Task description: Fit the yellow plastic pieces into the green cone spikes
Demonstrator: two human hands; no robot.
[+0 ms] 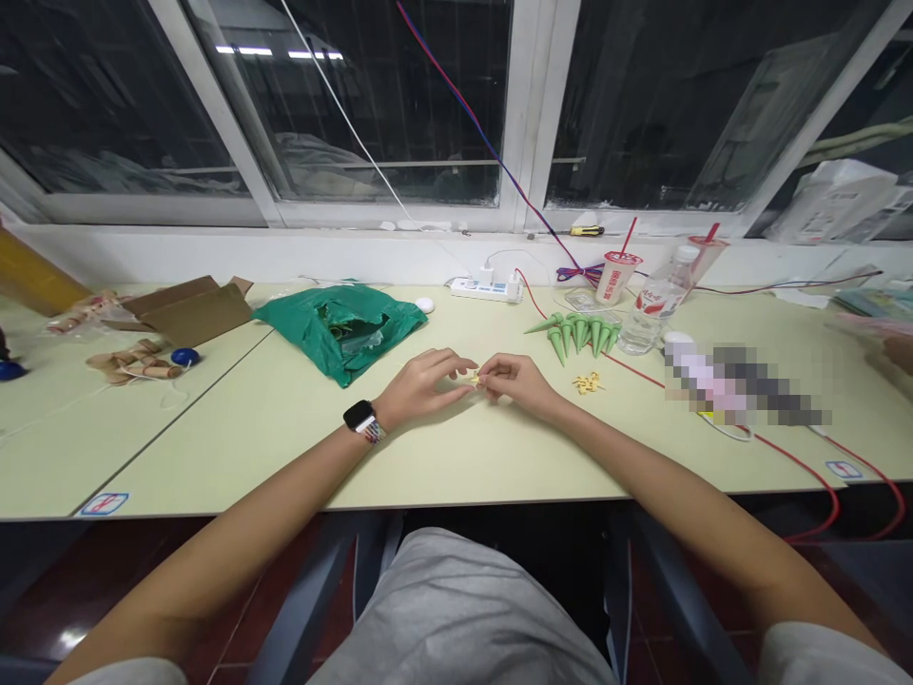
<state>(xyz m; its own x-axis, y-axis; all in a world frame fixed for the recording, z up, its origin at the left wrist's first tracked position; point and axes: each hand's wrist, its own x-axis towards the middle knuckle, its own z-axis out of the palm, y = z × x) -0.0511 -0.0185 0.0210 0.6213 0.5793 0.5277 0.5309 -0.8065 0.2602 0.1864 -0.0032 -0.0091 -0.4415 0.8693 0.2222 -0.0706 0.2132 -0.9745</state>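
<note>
A small yellow plastic piece (474,379) is between my two hands, just above the table. My right hand (520,382) pinches it with thumb and fingertips, the other fingers curled in. From the other side my left hand (426,385) comes close, thumb and index finger apart around the piece; whether they touch it I cannot tell. A watch (359,415) is on my left wrist. More small yellow pieces (589,383) lie in a loose pile right of my right hand. Behind them several green cone-shaped pieces (579,333) lie side by side.
A green plastic bag (335,323) lies behind my left hand. Farther left are a cardboard box (189,309) and wooden toys (132,362). At the back are a power strip (485,288), a paper cup (616,278) and a water bottle (650,306). A red cable (634,371) crosses the right side.
</note>
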